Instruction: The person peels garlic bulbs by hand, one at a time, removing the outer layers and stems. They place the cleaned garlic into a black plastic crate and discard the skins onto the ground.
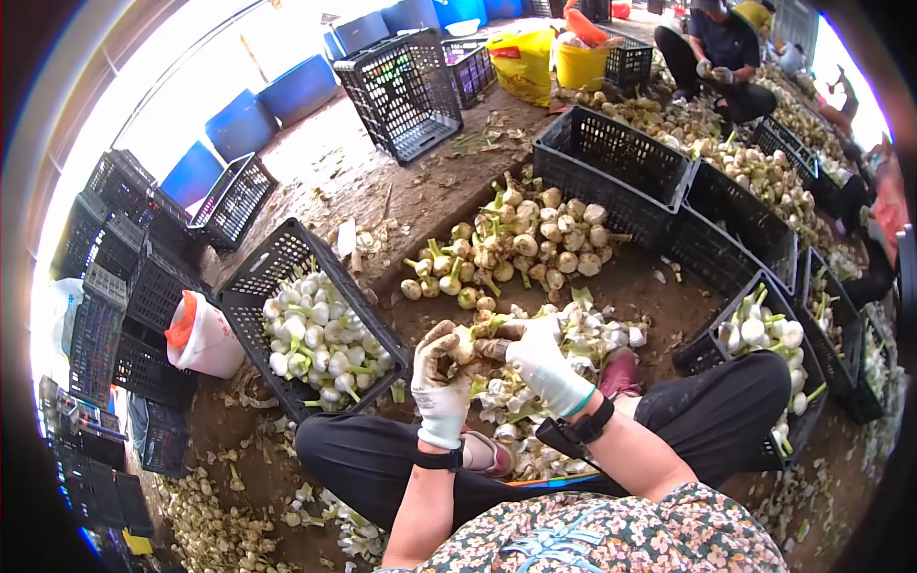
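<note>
My left hand (441,387), in a soiled white glove, is closed around a garlic bulb (464,348) above my crossed legs. On the bulb's right side, my gloved right hand (546,365) is closed, its dirty fingertips close against it; whatever lies between those fingers is hidden. Beyond my hands lies a heap of unpeeled garlic bulbs (535,234) with cut stems. Loose garlic skins and pale bulbs (511,401) cover the ground beneath my hands. At my left, a black crate (250,304) holds clean white garlic (320,329). Another crate with white garlic (764,334) stands by my right knee.
Black crates (611,158) form a row beyond the heap and down the right. A white bucket (205,334) and stacked crates (124,258) stand left. Another person (716,57) sits at the far right beside a long garlic pile (755,177). An upright crate (401,95) stands behind.
</note>
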